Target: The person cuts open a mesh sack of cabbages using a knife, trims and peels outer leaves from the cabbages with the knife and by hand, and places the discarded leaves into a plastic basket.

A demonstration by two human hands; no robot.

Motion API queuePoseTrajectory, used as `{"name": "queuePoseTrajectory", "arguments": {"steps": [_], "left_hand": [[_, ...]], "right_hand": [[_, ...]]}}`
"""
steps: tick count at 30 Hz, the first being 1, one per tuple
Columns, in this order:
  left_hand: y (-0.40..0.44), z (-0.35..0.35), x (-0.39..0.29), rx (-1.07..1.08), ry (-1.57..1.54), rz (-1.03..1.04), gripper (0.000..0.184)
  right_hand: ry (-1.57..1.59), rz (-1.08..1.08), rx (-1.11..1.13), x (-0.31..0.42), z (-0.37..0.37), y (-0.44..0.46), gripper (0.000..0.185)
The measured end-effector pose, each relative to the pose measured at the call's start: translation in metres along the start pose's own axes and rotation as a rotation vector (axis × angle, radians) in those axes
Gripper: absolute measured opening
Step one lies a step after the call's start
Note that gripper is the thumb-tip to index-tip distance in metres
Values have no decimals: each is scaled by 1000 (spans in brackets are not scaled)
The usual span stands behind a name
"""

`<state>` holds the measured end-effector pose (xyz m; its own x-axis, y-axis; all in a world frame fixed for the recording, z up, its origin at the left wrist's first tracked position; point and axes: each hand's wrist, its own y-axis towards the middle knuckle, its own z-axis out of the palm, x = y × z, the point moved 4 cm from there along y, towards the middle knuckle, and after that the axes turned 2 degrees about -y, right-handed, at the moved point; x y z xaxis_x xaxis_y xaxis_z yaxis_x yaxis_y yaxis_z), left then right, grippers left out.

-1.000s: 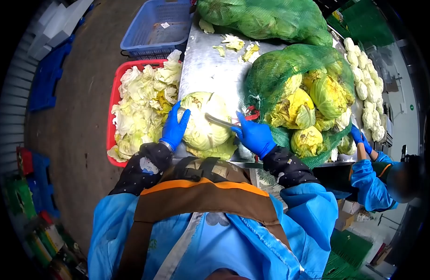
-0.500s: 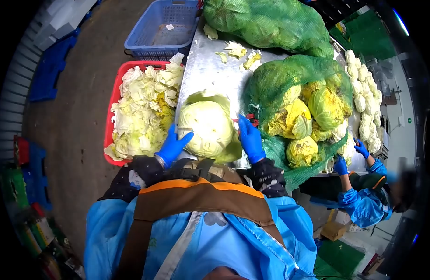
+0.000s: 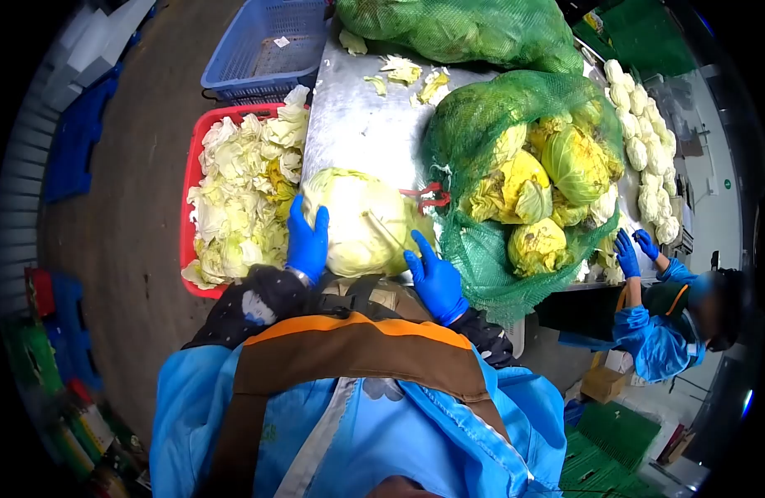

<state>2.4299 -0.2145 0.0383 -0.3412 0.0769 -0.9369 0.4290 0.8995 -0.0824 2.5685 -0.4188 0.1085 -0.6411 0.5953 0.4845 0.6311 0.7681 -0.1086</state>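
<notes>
A pale green cabbage (image 3: 357, 220) rests on the metal table (image 3: 349, 124) right in front of me. My left hand (image 3: 307, 241), in a blue glove, lies along its left side with thumb and fingers apart. My right hand (image 3: 437, 280), gloved the same, is at the cabbage's lower right with fingers spread; whether its fingertips touch the leaves is hard to tell. A red thing (image 3: 432, 195), its kind unclear, lies just beyond the cabbage's right edge. Beside it sits an open green mesh bag (image 3: 474, 257) holding several yellowed cabbages (image 3: 515, 187).
A red crate (image 3: 191, 178) full of loose leaves stands left, with a blue basket (image 3: 262, 50) behind. Another stuffed mesh bag (image 3: 474, 29) lies at the back. Trimmed cabbages (image 3: 648, 149) are piled right, near a co-worker (image 3: 656, 332) in blue gloves. Leaf scraps (image 3: 401, 69) lie on the table.
The cabbage has turned, and a pale rib now shows on its face. My left hand has moved up along its side; my right hand has come lower and inward. The whole view has shifted slightly.
</notes>
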Motion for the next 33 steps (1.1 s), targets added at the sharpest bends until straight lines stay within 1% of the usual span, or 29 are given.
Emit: {"name": "queuePoseTrajectory", "arguments": {"steps": [1,3,4,6,7,9,10,11,12,13,15,16,19,20,21,22,23,24,26,29,30,33], "left_hand": [[-6,-1,17,13,-171,-64,64],[-16,-11,8,185,-215,-111,63],[-18,-17,-5,271,-240,-130,63],[-7,-37,-79,177,268,283,60],[0,-35,-104,125,519,490,59],[20,-18,-113,179,507,704,53],[29,-5,-105,216,552,747,47],[34,10,-76,247,597,782,42],[34,13,-65,265,531,738,41],[36,15,-58,283,465,696,39],[34,14,-58,264,454,677,38],[33,14,-59,244,448,666,38],[25,9,-59,171,449,624,38],[24,8,-51,168,420,574,42],[20,8,-51,138,452,549,44],[15,12,-52,105,483,521,45],[10,14,-52,73,516,489,47],[8,14,-51,97,512,454,51],[6,14,-50,78,526,457,52],[6,14,-55,76,529,478,51],[8,13,-57,77,530,485,50],[11,11,-51,89,501,495,50]], "right_hand": [[21,9,6,-1,5,-3,46],[61,23,21,5,5,-7,47],[-13,17,16,5,4,-6,48],[-45,0,23,10,-1,-5,51],[-61,-7,28,11,-2,-4,53],[-143,-17,25,15,-4,0,54],[-186,-18,30,22,-7,4,53],[-231,-18,33,25,-8,7,53],[-277,1,87,23,-3,9,54],[-254,-11,59,20,-3,7,54],[-202,-26,7,9,-3,-9,56],[-189,48,56,-3,0,-14,58],[-55,152,13,-10,-1,-12,59],[82,238,13,-14,16,-11,54],[323,146,-117,-27,46,-10,49],[501,161,-137,-40,66,-7,47],[650,191,-164,-40,62,-4,46],[799,219,-196,-33,52,0,45],[805,155,-215,-15,5,9,46],[18,-153,-169,11,-10,36,50],[-82,-240,-121,10,-11,40,55],[-288,-250,9,-23,-12,41,57]]}}
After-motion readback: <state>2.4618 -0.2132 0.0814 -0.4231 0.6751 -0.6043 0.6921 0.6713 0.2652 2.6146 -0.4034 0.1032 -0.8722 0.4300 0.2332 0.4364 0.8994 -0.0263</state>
